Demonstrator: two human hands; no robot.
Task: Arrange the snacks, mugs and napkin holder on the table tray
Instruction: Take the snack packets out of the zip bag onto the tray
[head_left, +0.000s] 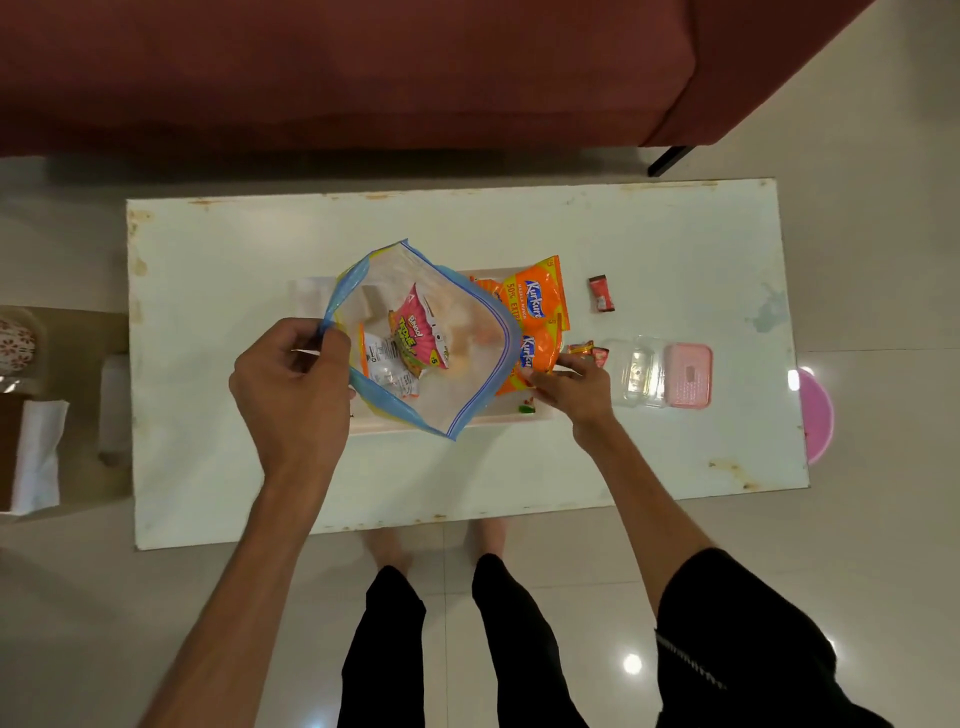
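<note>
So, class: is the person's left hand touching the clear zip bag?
Touching. The head view shows the left hand pinching the blue-edged rim of the clear zip bag, holding it open above the tray.

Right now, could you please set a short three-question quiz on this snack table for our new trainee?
1. True or false: the left hand grips the rim of the zip bag.
2. What does the right hand hold? A) pink box B) orange Kurkure packet C) red sachet
3. Fill in: the pink Bingo packet lies ___ the zip bag.

Key
1. True.
2. B: it holds the nearer orange Kurkure packet; the pink box and red sachet sit untouched on the table.
3. Inside.
</note>
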